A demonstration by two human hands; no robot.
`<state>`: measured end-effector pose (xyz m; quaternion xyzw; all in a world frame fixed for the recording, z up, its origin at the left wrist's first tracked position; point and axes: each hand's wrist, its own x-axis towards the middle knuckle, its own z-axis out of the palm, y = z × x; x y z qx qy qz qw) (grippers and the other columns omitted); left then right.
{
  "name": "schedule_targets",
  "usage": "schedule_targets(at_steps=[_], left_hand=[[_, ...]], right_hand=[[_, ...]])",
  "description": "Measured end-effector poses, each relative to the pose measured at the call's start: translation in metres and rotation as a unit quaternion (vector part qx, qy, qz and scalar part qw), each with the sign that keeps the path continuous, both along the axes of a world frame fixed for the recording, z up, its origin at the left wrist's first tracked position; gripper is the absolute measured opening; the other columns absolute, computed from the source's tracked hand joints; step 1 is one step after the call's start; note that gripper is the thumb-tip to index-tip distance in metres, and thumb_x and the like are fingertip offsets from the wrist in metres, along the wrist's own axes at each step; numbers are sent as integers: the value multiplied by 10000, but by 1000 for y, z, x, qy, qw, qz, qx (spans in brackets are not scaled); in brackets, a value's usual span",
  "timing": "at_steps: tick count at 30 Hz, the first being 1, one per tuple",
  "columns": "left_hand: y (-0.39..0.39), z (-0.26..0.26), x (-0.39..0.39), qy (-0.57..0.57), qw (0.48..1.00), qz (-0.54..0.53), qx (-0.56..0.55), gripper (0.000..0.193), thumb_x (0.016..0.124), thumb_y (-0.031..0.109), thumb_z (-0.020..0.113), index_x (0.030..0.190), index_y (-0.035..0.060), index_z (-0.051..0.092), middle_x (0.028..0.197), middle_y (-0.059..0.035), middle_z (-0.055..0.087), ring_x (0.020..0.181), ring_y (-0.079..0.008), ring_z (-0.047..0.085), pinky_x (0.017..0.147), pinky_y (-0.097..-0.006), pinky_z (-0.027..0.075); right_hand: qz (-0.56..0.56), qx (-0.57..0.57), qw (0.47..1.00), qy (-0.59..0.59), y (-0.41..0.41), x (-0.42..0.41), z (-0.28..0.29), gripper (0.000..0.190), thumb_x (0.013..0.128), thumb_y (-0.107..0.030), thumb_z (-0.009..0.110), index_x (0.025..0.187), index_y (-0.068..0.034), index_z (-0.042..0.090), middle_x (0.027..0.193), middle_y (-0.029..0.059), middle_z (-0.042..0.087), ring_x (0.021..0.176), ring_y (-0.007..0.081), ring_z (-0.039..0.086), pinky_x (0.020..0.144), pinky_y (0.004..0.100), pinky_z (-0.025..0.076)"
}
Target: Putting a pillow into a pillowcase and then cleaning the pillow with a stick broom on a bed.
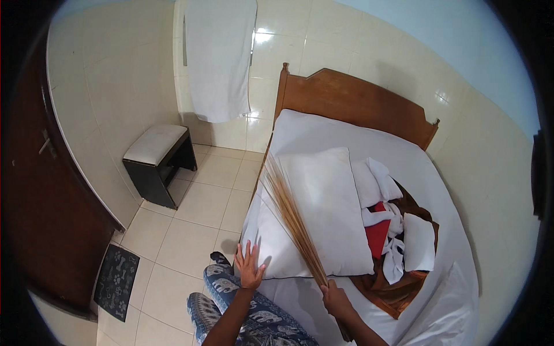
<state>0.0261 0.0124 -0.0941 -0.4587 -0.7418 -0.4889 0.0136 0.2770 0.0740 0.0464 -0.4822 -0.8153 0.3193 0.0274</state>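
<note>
My right hand (pixel 336 299) grips the handle end of a stick broom (pixel 298 220) made of thin, stiff ribs. The broom slants up and left over a large white pillow (pixel 322 190), its loose tips near the left edge of the bed. My left hand (pixel 247 264) is spread, with nothing in it, at the pillow's lower left corner; whether it presses on the pillow I cannot tell. Right of the pillow, folded white cloths (pixel 419 242) and a red cloth (pixel 378 235) lie on a shiny brown cloth (pixel 378 287).
The bed has a white sheet (pixel 391 147) and a wooden headboard (pixel 350 93). Another white pillow (pixel 437 309) lies lower right. A padded stool (pixel 158 162), a hanging towel (pixel 220 56), a patterned mat (pixel 117 281) and a dark door (pixel 56 186) are to the left.
</note>
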Motion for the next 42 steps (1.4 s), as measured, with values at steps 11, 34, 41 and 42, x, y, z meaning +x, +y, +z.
schedule_targets(at_steps=[11, 34, 41, 42], left_hand=[[0, 3, 0, -4, 999, -22, -44, 628, 859, 454, 450, 1400, 155, 333, 1480, -66, 245, 1383, -342, 66, 1040, -597, -33], [1, -1, 1, -17, 999, -31, -34, 611, 866, 406, 429, 1397, 119, 331, 1435, -62, 337, 1380, -324, 109, 1048, -583, -3], [0, -1, 0, -21, 999, -28, -27, 594, 866, 383, 427, 1394, 125, 339, 1431, -63, 348, 1380, -320, 111, 1055, -563, -21], [-2, -3, 0, -22, 999, -33, -17, 589, 867, 377, 424, 1393, 126, 343, 1430, -64, 350, 1381, -318, 111, 1057, -557, -25]], right_hand=[[-65, 71, 990, -99, 17, -3, -8, 206, 929, -195, 399, 975, -5, 336, 616, 227, 552, 623, 479, 555, 514, 467, 455], [-217, 180, 869, 406, 40, 59, 4, 295, 951, -291, 406, 893, -2, 397, 566, 104, 499, 415, 223, 520, 353, 329, 403], [-155, 52, 985, 50, 49, 67, -29, 141, 893, -152, 440, 899, -12, 428, 789, 207, 513, 637, 398, 548, 554, 454, 458], [-206, 8, 970, 128, 48, 71, -9, 164, 913, -187, 436, 912, -23, 438, 786, 159, 519, 592, 276, 547, 492, 356, 449]])
